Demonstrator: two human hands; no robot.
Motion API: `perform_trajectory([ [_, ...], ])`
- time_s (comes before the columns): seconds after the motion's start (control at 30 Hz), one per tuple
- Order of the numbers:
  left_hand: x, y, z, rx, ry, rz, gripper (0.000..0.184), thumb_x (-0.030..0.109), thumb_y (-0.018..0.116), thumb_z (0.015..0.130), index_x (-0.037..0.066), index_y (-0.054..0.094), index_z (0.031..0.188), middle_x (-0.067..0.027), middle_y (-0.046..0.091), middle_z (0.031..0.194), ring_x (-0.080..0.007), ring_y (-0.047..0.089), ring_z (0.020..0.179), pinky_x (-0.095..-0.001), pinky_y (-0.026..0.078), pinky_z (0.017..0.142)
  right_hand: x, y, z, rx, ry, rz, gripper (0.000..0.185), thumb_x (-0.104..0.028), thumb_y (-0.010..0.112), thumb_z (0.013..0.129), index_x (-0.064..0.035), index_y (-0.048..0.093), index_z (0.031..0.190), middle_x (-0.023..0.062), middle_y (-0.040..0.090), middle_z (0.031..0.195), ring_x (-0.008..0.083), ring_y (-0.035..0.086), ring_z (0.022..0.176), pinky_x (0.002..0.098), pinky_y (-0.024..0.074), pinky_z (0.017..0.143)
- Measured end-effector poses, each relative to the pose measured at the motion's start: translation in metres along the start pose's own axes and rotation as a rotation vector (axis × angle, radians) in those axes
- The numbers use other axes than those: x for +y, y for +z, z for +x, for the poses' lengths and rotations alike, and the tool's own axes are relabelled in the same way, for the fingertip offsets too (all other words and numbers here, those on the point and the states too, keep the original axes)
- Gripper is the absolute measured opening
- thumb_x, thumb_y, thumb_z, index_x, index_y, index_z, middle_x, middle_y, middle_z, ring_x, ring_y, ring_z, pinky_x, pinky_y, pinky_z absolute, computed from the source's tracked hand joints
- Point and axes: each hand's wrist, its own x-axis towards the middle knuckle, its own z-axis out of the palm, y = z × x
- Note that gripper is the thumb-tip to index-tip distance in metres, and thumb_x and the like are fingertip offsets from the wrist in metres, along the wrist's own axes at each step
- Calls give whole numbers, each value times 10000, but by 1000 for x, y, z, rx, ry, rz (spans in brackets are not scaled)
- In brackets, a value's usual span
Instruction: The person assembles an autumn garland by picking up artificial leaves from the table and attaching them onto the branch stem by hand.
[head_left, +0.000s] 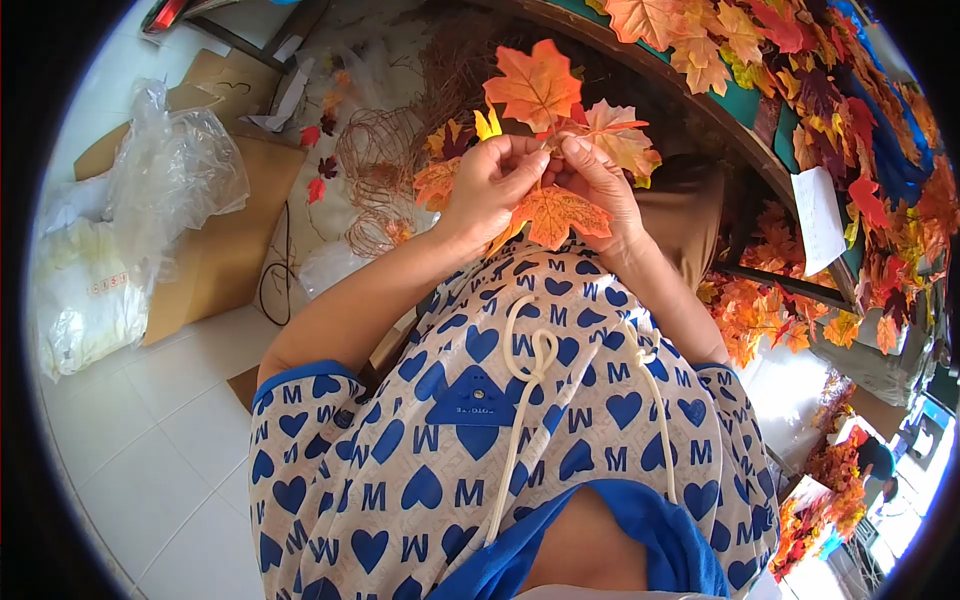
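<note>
Leaf bunch is held up at 12 to 1 o'clock of the view, in front of the patterned shirt. Both hands are closed in at its middle: stems are pinched between thumb and fingers of the left hand and of the right hand, with the fingertips nearly met. Likely held that way so the joint is steadied from both sides and the leaves are left free to fan outward, uncrushed. Bunch is kept off the surface at 2 o'clock, probably because that is loaded with loose leaves.

Tangled brown strands are spread at 11 o'clock, within easy reach. Cardboard and a clear plastic bag are set at 9 to 10 o'clock. Paper is hung from the surface edge between 2 and 3.

Hard to make out: the exact join is covered by the fingertips, so whether anything is wrapped round the stems can't be told. Right fingers are partly hidden behind the thumb and leaves. Leaf pile at 2 o'clock is cut off by the lens rim; at 4 o'clock detail is lost to distance and glare.
</note>
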Motion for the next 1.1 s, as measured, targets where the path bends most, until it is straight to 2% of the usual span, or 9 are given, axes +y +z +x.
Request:
perform_trajectory([
  [0.07, 7, 6, -4, 54, -10, -45, 223, 135, 593, 895, -26, 549, 1043, -37, 595, 926, -69, 564, 802, -211, 477, 748, 0, 1, -2, -91, 34, -3, 146, -152, 617, 872, -33, 652, 948, 32, 626, 816, 128, 553, 707, 247, 478, 649],
  [0.17, 9, 8, -5, 87, 15, -61, 203, 116, 575, 897, -63, 550, 990, -74, 612, 869, -108, 606, 799, -226, 504, 758, 2, 0, -1, -60, 14, -48, 158, -155, 619, 871, -30, 653, 961, 32, 629, 818, 122, 551, 688, 242, 479, 638],
  [0.4, 4, 5, -3, 85, 1, -73, 192, 118, 578, 897, -53, 558, 983, -67, 611, 864, -103, 604, 776, -226, 501, 744, 6, -5, 0, -20, 1, -99, 151, -158, 615, 877, -41, 657, 962, 23, 631, 810, 102, 556, 679, 232, 484, 622],
  [0.47, 5, 5, -4, 67, -35, -77, 239, 135, 606, 886, -30, 551, 1050, -28, 593, 915, -61, 553, 789, -205, 467, 721, 8, -6, 1, -47, -13, -83, 143, -159, 614, 878, -51, 657, 960, 19, 633, 826, 101, 567, 702, 239, 489, 640],
  [0.7, -1, 4, -2, 84, -18, -64, 250, 144, 607, 886, -29, 551, 1059, -27, 594, 917, -61, 554, 783, -201, 467, 711, 12, -5, 1, -68, 12, 31, 123, -136, 606, 880, -63, 653, 968, 18, 632, 859, 105, 575, 736, 249, 491, 671],
  [1.1, -1, 4, -3, 108, -36, -119, 214, 131, 618, 876, -11, 563, 1027, -8, 586, 865, -48, 530, 739, -190, 452, 669, 16, -5, 1, -10, -86, -1, 118, -135, 651, 850, -57, 668, 936, 14, 609, 777, 101, 555, 700, 238, 470, 620],
])
